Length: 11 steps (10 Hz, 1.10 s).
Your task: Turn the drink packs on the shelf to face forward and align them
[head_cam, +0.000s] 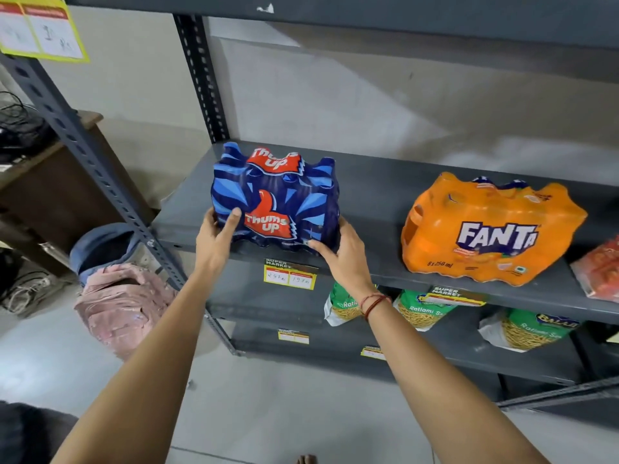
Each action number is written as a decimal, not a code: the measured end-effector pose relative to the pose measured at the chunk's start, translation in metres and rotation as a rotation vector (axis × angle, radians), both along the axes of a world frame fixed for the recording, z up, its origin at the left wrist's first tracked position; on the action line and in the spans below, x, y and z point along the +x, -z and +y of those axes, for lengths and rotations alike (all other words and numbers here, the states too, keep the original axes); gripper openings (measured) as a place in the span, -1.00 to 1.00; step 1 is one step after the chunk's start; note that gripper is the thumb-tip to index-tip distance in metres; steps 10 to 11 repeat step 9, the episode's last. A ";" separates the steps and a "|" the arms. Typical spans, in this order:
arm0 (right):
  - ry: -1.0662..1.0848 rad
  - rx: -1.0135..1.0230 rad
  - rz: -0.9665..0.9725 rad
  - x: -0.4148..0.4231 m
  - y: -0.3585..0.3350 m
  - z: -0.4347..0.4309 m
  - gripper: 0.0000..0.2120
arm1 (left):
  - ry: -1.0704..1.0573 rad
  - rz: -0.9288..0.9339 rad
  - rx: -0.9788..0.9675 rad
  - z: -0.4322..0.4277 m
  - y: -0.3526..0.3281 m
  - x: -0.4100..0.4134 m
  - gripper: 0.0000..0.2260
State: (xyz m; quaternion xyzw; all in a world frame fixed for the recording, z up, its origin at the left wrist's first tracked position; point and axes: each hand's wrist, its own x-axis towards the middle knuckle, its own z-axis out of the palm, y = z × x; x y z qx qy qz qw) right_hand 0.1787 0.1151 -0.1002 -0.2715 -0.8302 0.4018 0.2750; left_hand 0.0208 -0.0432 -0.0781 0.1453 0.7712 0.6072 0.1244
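A blue Thums Up drink pack (278, 195) stands at the left front of the grey metal shelf (371, 195), its red logo facing me. My left hand (216, 237) grips its lower left corner and my right hand (341, 252) grips its lower right corner. Further right on the same shelf sits an orange Fanta pack (485, 232), logo forward and slightly angled, with neither hand on it. A red pack (601, 272) shows partly at the right edge.
Green snack bags (425, 309) lie on the shelf below. Yellow price tags (289, 274) hang on the shelf's front lip. A slotted upright post (100, 175) runs left of the shelf. A pink bag (120, 306) and a blue bag lie on the floor at left.
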 end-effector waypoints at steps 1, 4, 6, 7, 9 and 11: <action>0.021 -0.010 0.013 0.017 -0.002 0.009 -0.45 | 0.022 0.097 -0.065 0.009 0.003 0.013 -0.52; 0.039 -0.044 -0.004 0.035 -0.004 0.015 -0.48 | 0.003 0.105 -0.053 0.021 0.004 0.031 -0.54; 0.020 -0.069 0.014 0.037 -0.011 0.014 -0.47 | 0.042 0.062 -0.061 0.017 0.002 0.027 -0.48; 0.026 -0.065 -0.029 0.043 -0.015 0.016 -0.46 | -0.038 0.017 0.014 0.011 -0.004 0.040 -0.49; 0.167 0.110 0.125 0.070 -0.030 0.004 -0.66 | 0.005 0.126 -0.032 0.016 -0.011 0.112 -0.74; 0.167 0.110 0.125 0.070 -0.030 0.004 -0.66 | 0.005 0.126 -0.032 0.016 -0.011 0.112 -0.74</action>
